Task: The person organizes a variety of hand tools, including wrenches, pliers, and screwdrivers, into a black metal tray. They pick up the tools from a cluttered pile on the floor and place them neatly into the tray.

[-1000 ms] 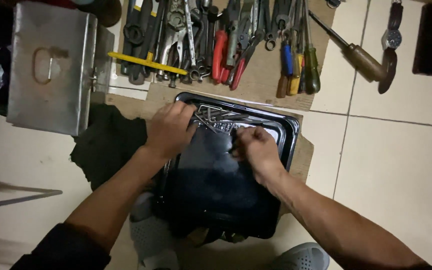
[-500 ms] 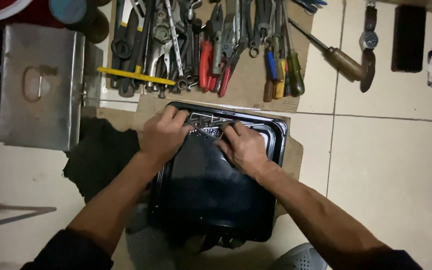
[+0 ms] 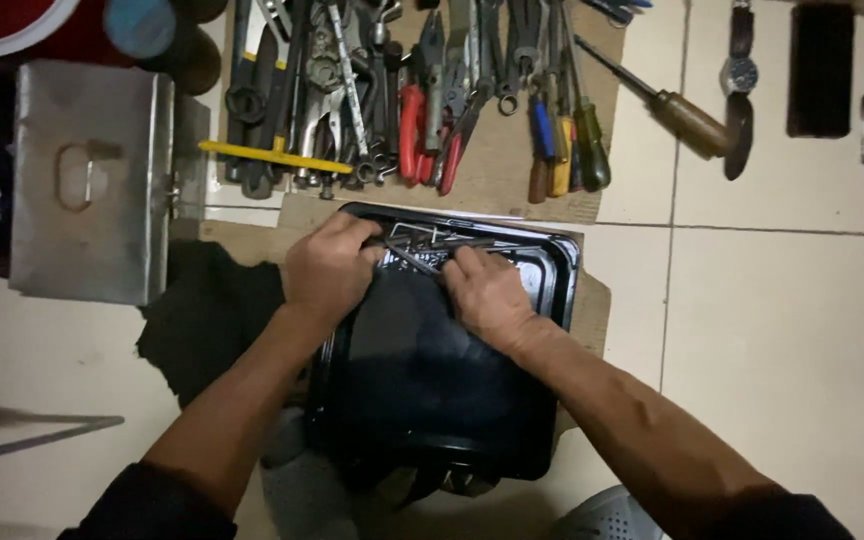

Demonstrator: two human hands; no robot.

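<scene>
A pale tiled floor (image 3: 782, 330) with dark grout lines is the work surface, dimly lit. Flat sheets of brown cardboard (image 3: 512, 185) lie on it. On the far sheet lies a row of hand tools (image 3: 402, 90): wrenches, red-handled pliers (image 3: 414, 120), screwdrivers with coloured handles (image 3: 564, 150) and a yellow bar (image 3: 274, 157) laid crosswise. Most of these tools point away from the person, side by side. Off the cardboard to the right lie a wooden-handled screwdriver (image 3: 687, 112), a wristwatch (image 3: 740, 75) and a dark flat phone (image 3: 820, 68). To the left stands a closed grey metal box (image 3: 87, 185) with a handle on its lid, and a black cloth (image 3: 207, 310) lies beside it.

A black rectangular tray (image 3: 422, 400) sits on the near cardboard, its long axis running away from the person. Small thin metal pieces (image 3: 422, 243) lie gathered at its far end; the rest of its floor is bare.

The left hand (image 3: 330, 268) is curled over the tray's far left corner, fingers bent down among the pieces; whether it grips any cannot be told. The right hand (image 3: 487, 292) rests just beside it, its fingers pinched on a thin metal rod (image 3: 414, 262) that slants towards the left hand.
</scene>
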